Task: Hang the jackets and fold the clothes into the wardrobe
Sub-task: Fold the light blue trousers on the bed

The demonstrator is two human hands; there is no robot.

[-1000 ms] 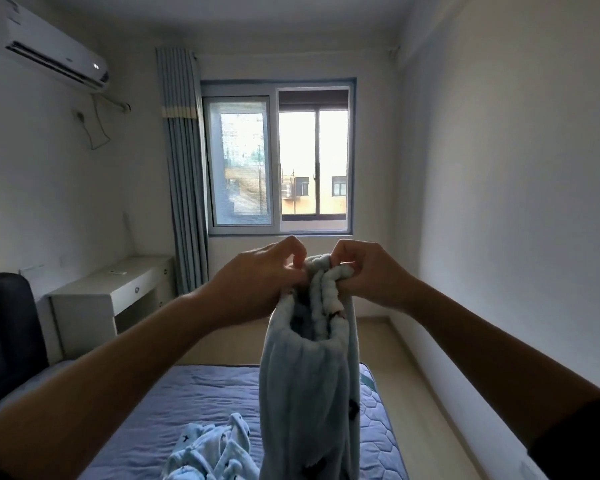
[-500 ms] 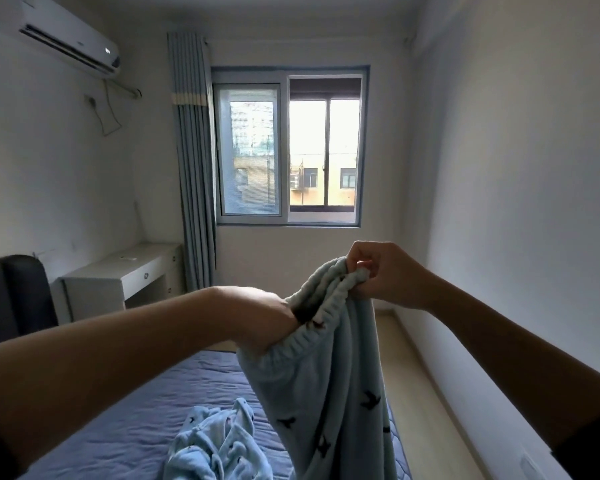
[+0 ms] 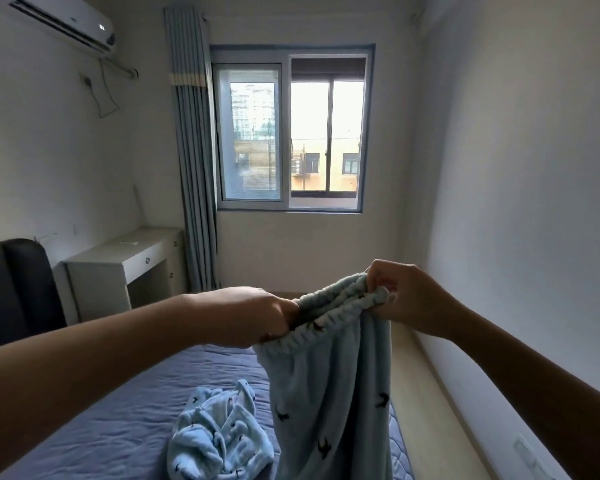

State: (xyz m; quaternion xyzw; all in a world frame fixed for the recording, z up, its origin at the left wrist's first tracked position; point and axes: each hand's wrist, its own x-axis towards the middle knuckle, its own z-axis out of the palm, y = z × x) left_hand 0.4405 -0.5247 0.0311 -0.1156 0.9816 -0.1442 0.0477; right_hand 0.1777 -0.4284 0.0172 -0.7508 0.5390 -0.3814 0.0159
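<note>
Clearly we are only getting started: our left hand [image 3: 257, 315] and right hand [image 3: 406, 296] are each gripping the waistband of the pale blue trousers [image 3: 329, 393], holding them spread in the air above the right side of the bed [image 3: 101, 427]. A matching garment [image 3: 215, 441] is lying crumpled on the bed just left of them, not yet folded, and we are seeing no wardrobe from here.

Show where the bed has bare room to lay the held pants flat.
Bare bedspread lies left of the crumpled matching garment, and beyond it below the left hand. It is crowded where that garment sits beside the hanging pants.
</note>
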